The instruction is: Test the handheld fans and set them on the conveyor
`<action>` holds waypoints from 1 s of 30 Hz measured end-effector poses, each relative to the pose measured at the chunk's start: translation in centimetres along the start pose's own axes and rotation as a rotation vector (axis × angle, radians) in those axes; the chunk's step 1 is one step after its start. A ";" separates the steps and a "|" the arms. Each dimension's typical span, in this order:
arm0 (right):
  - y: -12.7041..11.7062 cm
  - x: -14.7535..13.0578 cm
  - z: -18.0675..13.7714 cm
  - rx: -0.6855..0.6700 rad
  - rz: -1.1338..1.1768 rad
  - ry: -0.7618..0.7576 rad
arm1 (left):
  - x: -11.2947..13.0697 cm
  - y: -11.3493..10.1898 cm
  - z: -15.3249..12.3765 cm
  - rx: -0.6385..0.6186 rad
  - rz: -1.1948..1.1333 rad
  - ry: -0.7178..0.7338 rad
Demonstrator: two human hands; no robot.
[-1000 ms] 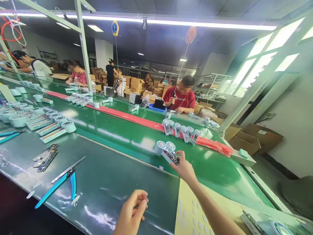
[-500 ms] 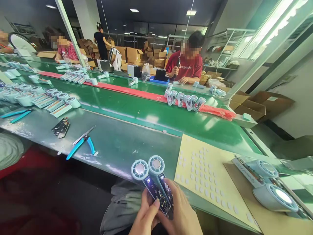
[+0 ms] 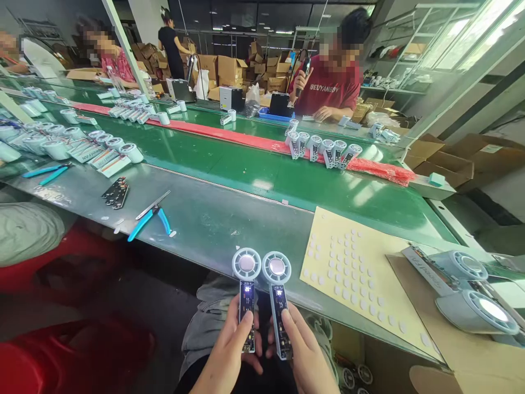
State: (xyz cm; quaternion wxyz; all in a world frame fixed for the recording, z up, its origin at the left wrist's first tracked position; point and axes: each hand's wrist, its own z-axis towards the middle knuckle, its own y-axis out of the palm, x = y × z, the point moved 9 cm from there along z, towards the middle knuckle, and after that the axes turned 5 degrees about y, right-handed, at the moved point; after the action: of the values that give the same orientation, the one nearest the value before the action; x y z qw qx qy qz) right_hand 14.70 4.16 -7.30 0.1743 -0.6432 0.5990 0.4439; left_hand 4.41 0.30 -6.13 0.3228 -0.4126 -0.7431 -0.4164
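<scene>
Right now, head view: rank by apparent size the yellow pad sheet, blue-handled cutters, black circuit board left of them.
1. yellow pad sheet, clearly largest.
2. blue-handled cutters.
3. black circuit board, slightly smaller, but it lies farther from the camera, so ranks 2 and 3 are unsure.

Bright window light from right, glare on green belt [image 3: 246, 164]; wide-angle edge distortion, sharp focus

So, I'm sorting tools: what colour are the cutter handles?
Light blue, on the cutters in the head view.
</scene>
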 end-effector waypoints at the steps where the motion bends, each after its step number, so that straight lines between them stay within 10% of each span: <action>1: 0.3 0.4 0.1 -0.019 0.040 0.009 | -0.2 -0.2 0.0 0.004 0.017 0.004; 30: -1.6 -0.1 -0.6 0.081 -0.142 -0.144 | -0.6 -3.0 -0.3 0.199 0.260 -0.010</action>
State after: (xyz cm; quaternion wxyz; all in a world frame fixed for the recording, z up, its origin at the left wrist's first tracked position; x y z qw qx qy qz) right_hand 16.38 4.12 -7.41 0.2738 -0.6430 0.5553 0.4508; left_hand 2.08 -1.09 -7.59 0.4095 -0.4735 -0.7226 -0.2931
